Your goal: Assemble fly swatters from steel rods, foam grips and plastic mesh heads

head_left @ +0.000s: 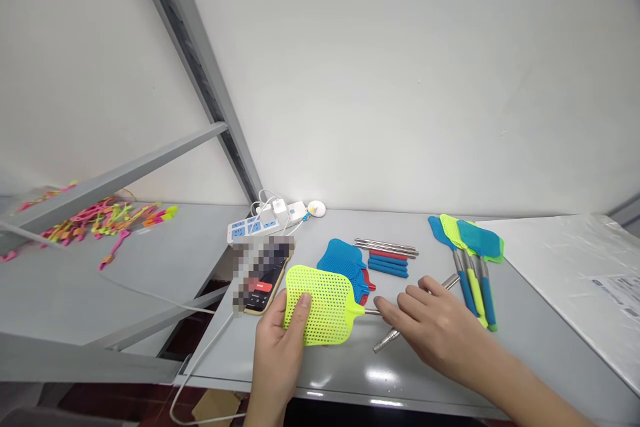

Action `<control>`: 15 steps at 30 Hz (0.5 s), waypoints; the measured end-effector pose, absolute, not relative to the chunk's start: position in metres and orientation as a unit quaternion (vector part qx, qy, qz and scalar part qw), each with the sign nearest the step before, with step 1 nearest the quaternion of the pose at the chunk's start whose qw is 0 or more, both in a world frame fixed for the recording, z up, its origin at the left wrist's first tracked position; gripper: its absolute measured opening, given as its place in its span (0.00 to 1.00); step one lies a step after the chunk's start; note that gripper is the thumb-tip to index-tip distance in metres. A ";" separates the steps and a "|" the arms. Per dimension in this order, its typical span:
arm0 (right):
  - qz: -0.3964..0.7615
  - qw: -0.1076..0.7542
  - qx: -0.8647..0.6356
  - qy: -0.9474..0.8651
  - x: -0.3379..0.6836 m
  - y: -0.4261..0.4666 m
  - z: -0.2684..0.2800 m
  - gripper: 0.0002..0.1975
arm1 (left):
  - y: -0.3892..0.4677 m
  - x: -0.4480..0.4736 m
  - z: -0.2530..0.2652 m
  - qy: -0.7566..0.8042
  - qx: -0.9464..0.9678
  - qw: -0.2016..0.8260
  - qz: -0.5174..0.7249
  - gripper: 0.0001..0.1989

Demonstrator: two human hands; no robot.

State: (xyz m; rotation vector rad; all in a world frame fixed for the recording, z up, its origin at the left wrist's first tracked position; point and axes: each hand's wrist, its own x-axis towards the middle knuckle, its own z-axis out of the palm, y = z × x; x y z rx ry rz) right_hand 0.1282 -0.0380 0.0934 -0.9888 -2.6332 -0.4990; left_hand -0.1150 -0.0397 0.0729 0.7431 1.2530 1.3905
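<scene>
My left hand is closed on the perforated head of a yellow-green fly swatter, thumb on top. A thin metal rod runs from the swatter's neck to the fingers of my right hand, which are closed around it. A thicker metal tube slants under the right hand and sticks out on both sides; whether the hand grips it too is hidden. Just behind the swatter lie several blue swatter heads and a red one. Metal rods lie beside blue and red handle sleeves.
Several swatters with handles lie at right, near a white wrapped panel. A phone and a power strip with plugs are at left. Past a grey metal frame and a gap are small colourful items.
</scene>
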 end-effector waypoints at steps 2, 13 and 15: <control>-0.183 0.139 -0.339 -0.912 0.129 -0.041 0.096 0.19 | -0.042 -0.116 0.072 0.528 0.320 0.531 0.581 0.30; -0.230 0.134 -0.324 -0.908 0.128 -0.071 0.108 0.18 | -0.068 -0.111 0.068 0.506 0.330 0.527 0.598 0.30; -0.227 0.123 -0.330 -0.908 0.128 -0.081 0.108 0.18 | -0.075 -0.111 0.064 0.498 0.342 0.523 0.602 0.29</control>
